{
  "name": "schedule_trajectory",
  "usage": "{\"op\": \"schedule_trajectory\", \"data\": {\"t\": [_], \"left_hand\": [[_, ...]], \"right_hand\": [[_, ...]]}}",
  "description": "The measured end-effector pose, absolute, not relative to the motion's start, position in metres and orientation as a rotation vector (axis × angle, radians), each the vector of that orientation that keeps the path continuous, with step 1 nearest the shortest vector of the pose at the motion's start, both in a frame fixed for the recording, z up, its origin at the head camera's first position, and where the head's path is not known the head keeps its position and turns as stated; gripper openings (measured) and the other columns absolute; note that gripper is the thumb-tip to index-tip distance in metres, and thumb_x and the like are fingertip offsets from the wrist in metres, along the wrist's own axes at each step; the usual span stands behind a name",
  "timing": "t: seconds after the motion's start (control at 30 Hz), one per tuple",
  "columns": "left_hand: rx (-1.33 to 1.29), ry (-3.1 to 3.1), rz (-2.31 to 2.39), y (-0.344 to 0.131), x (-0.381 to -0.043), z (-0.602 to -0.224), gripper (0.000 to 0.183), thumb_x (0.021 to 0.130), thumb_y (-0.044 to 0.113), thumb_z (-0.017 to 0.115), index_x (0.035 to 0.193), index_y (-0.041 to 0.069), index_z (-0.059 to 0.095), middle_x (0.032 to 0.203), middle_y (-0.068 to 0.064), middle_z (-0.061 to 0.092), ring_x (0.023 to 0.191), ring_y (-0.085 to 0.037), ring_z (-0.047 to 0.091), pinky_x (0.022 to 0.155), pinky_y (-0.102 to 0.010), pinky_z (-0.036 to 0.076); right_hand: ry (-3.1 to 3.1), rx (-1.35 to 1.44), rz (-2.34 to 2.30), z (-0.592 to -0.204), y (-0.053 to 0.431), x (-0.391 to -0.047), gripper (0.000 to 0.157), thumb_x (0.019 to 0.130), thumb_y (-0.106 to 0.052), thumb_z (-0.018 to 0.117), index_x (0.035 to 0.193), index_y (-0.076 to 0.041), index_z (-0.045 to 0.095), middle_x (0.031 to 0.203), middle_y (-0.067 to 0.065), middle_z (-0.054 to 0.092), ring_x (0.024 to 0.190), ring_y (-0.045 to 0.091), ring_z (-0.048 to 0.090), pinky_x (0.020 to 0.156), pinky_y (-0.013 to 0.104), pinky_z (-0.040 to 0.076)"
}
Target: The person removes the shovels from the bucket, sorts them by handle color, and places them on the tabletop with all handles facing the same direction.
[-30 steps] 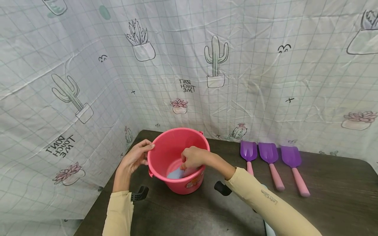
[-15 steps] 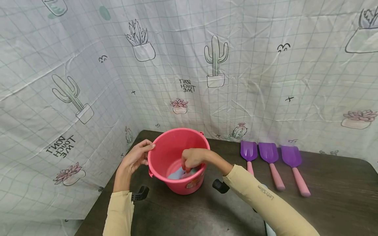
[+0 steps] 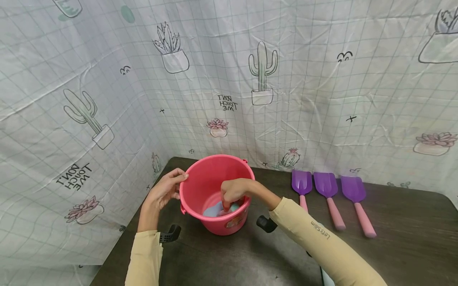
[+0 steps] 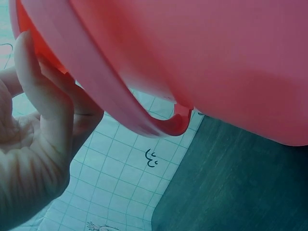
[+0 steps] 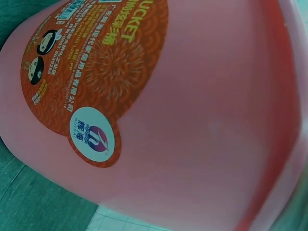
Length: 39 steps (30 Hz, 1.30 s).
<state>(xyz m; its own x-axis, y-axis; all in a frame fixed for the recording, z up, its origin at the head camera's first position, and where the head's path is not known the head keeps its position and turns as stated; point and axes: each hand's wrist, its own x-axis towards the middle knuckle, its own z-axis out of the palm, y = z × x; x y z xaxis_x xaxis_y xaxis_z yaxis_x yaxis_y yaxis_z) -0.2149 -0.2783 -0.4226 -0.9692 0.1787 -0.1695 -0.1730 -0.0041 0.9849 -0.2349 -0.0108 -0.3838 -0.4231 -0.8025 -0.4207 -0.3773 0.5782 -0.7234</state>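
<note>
A pink plastic bucket (image 3: 200,188) stands on the dark table with its mouth tilted toward me. My left hand (image 3: 165,191) pinches its left rim, as the left wrist view shows up close at the rim (image 4: 91,72). Inside the bucket is my right hand (image 3: 234,192), fingers pointing down. Beside those fingers lie a smooth light-blue piece (image 3: 212,210) and a pale green piece (image 3: 234,207); their kind is not clear. The right fingertips are hidden, so I cannot tell whether they hold anything. The right wrist view is filled by the bucket's outer wall (image 5: 207,120) and its orange label (image 5: 110,62).
To the right, three purple shovels with pink handles lie side by side: one (image 3: 301,182), a second (image 3: 325,185) and a third (image 3: 353,189). A pale flat object (image 3: 327,279) shows partly beneath my right forearm. A printed curtain (image 3: 307,99) hangs behind the table.
My right hand has shifted slightly within the bucket, and the right forearm has drifted a little left. The pale green piece now shows more beside the fingers. The left hand stays on the rim.
</note>
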Motion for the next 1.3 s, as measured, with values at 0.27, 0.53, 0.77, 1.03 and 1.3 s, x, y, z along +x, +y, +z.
{"op": "schedule_trajectory", "data": {"t": [0.27,0.53,0.77,1.03,1.3], "left_hand": [[0.004,2.034,2.061,-0.278,-0.214,-0.423,0.013,0.105,0.017,0.06,0.106,0.005,0.055,0.087,-0.009,0.067,0.062,-0.014,0.068,0.051,-0.021,0.054],[0.0,2.03,2.066,-0.278,-0.214,-0.423,0.012,0.105,0.017,0.06,0.106,0.006,0.055,0.088,-0.009,0.066,0.063,-0.014,0.069,0.052,-0.022,0.054],[-0.005,2.039,2.066,-0.278,-0.214,-0.423,0.012,0.105,0.017,0.06,0.106,0.006,0.055,0.088,-0.009,0.066,0.064,-0.015,0.069,0.053,-0.022,0.054],[-0.011,2.028,2.08,-0.277,-0.213,-0.422,0.012,0.105,0.016,0.06,0.107,0.005,0.055,0.087,-0.009,0.067,0.063,-0.014,0.069,0.051,-0.021,0.054],[-0.022,2.036,2.073,-0.276,-0.213,-0.422,0.014,0.104,0.017,0.06,0.108,0.005,0.055,0.09,-0.01,0.068,0.065,-0.016,0.071,0.052,-0.022,0.054]], "right_hand": [[1.969,-0.9,-0.829,-0.383,-0.008,-0.235,0.027,0.08,-0.004,0.068,0.057,-0.01,0.056,0.055,-0.001,0.041,0.051,0.011,0.035,0.053,0.021,0.036],[1.947,-0.788,-1.037,-0.383,-0.002,-0.235,0.023,0.087,-0.003,0.069,0.063,-0.005,0.067,0.058,-0.001,0.05,0.053,0.011,0.042,0.054,0.02,0.039],[1.963,-0.758,-1.121,-0.379,0.004,-0.238,0.017,0.089,-0.008,0.068,0.076,0.001,0.074,0.063,-0.002,0.057,0.058,0.01,0.049,0.056,0.02,0.045],[1.959,-0.686,-1.214,-0.371,0.017,-0.244,0.023,0.092,-0.011,0.067,0.1,0.006,0.079,0.075,0.002,0.07,0.064,0.012,0.062,0.062,0.023,0.053],[1.886,-0.651,-1.313,-0.367,0.027,-0.244,0.024,0.093,-0.006,0.066,0.106,0.012,0.075,0.076,0.003,0.069,0.068,0.011,0.062,0.063,0.022,0.052]]}}
